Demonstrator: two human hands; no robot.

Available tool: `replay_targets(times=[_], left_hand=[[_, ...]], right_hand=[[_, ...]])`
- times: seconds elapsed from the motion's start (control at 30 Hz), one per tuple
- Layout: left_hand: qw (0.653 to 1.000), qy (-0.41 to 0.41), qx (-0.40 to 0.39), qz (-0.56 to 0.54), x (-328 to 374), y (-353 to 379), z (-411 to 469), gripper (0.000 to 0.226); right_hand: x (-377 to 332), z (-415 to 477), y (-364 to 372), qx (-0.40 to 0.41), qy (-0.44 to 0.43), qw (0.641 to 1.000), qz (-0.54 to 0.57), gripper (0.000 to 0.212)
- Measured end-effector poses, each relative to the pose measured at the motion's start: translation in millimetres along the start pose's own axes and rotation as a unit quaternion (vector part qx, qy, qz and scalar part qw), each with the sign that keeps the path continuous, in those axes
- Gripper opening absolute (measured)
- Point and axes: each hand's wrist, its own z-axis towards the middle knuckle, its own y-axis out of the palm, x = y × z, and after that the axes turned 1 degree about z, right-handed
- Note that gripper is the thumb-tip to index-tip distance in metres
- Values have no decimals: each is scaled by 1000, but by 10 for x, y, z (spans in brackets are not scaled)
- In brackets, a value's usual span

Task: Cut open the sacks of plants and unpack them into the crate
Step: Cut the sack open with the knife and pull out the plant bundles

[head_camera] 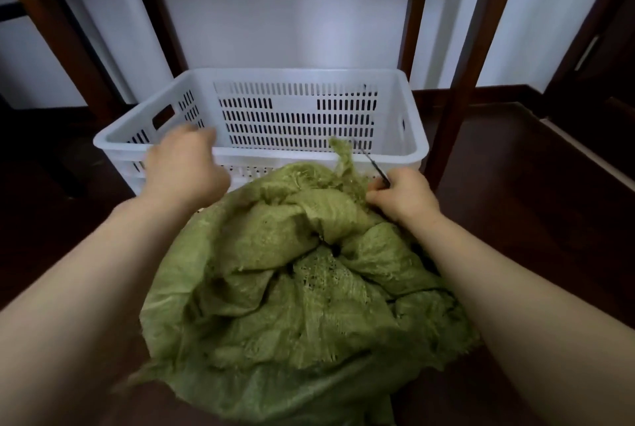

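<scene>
Both arms reach over the green sack (pixel 292 295) on the floor (pixel 522 185). The right hand (pixel 404 197) pinches a thin blade (pixel 376 169) at its top. The left hand (pixel 184 164) is blurry by the crate (pixel 295 153); I cannot tell its grip.

I see a coarse woven sack (pixel 292 288), matt green, frayed by my right fingers (pixel 376 198) (the thin dark blade (pixel 374 166) there looks like metal). Beyond them is a smooth white plastic crate (pixel 391 82) on a glossy dark wood floor (pixel 515 185).

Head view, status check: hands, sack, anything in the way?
Left hand blurred over near rim of white crate, grip unclear. Right hand grips thin blade at frayed top of green sack. Nothing blocking.
</scene>
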Motion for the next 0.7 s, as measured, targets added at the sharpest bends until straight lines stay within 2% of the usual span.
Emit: replay_targets(times=[0.07,0.1,0.17,0.2,0.27,0.33,0.4,0.53,0.57,0.7], left_hand=[[993,53,-27,-101,191,17,70,45],[985,70,-78,-134,314,53,103,42],[968,82,-190,-141,502,178,189,46],[964,87,-206,-147,547,219,259,40],[960,77,-185,-197,601,256,462,13],[948,56,-183,-255,674,222,673,18],[924,31,-207,-319,819,114,788,27],[874,-70,-211,-431,989,-121,933,31],[862,-87,-215,-451,993,-136,976,30],[843,-77,-253,-468,984,-225,996,26]], right_hand=[[-121,68,23,19,-28,995,93,20],[-180,117,12,19,-35,990,139,23],[-293,211,-52,13,-46,979,199,23],[-345,258,-102,14,-45,974,224,23],[-433,398,-214,29,-40,965,258,23],[-542,537,-317,32,-44,966,252,24],[-713,649,-384,-1,-26,969,246,23],[-1072,794,-481,-67,82,948,300,7],[-1110,829,-506,-76,97,944,306,10],[-1148,853,-543,-129,78,944,293,21]])
